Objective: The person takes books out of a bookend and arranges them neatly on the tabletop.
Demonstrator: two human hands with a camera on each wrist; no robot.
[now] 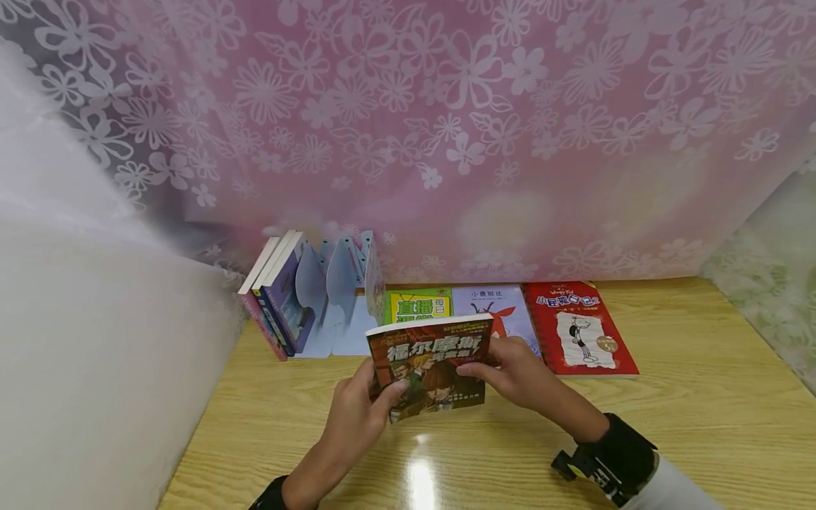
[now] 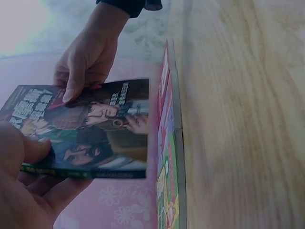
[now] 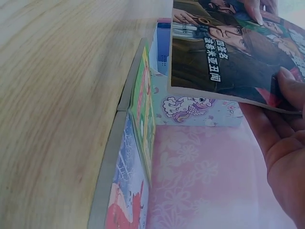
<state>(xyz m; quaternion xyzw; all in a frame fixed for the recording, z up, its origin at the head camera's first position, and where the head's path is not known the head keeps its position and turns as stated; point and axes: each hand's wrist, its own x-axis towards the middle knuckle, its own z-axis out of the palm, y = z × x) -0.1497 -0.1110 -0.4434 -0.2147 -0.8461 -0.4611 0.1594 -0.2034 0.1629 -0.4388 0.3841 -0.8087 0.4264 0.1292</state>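
Both hands hold a dark illustrated book (image 1: 440, 365) with large white title characters, tilted over the table in the head view. My left hand (image 1: 360, 407) grips its left edge, thumb on the cover and fingers beneath. At the opposite edge my right hand (image 1: 519, 372) pinches the book, its thumb across the cover. Cover figures, one with a pipe, show in the left wrist view on the same book (image 2: 95, 124). Behind it lie a green book (image 1: 417, 301), a pale purple book with a red deer (image 1: 513, 312) and a red book (image 1: 583, 333).
A light blue bookend rack (image 1: 344, 283) stands at the back left, with several upright books (image 1: 277, 297) leaning in its left section. A pink flowered cloth (image 1: 446, 142) hangs behind the wooden table (image 1: 688, 397). White covering (image 1: 95, 340) rises on the left.
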